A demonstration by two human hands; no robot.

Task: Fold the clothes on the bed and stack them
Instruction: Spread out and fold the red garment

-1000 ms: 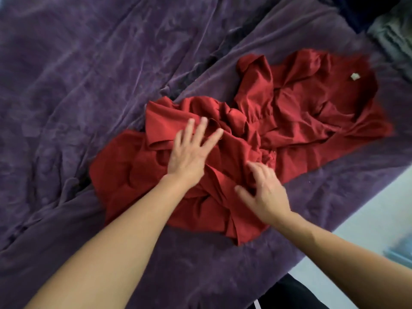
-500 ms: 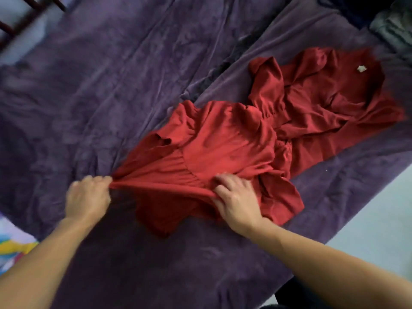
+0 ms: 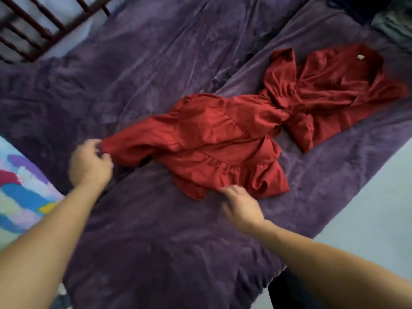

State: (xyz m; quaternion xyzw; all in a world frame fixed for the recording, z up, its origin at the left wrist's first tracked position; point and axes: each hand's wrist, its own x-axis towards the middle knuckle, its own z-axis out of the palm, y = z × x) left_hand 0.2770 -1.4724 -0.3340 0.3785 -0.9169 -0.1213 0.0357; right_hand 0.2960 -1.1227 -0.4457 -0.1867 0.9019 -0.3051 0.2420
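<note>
A red dress lies crumpled and stretched across the purple blanket, its ruffled hem toward me and its collar with a white label at the far right. My left hand pinches the left corner of the hem and holds it pulled out to the left. At the near edge of the hem, my right hand has its fingers curled and touches the fabric; motion blur hides whether it grips.
A dark wooden bed rail is at the top left. A colourful patterned sheet shows at the left edge. Dark and grey clothes lie at the top right. Pale floor runs along the bed's right side.
The skirt has been drawn out leftward and lies flatter. My left hand still holds the hem corner. My right hand has slid from under the fabric to the hem's near edge.
</note>
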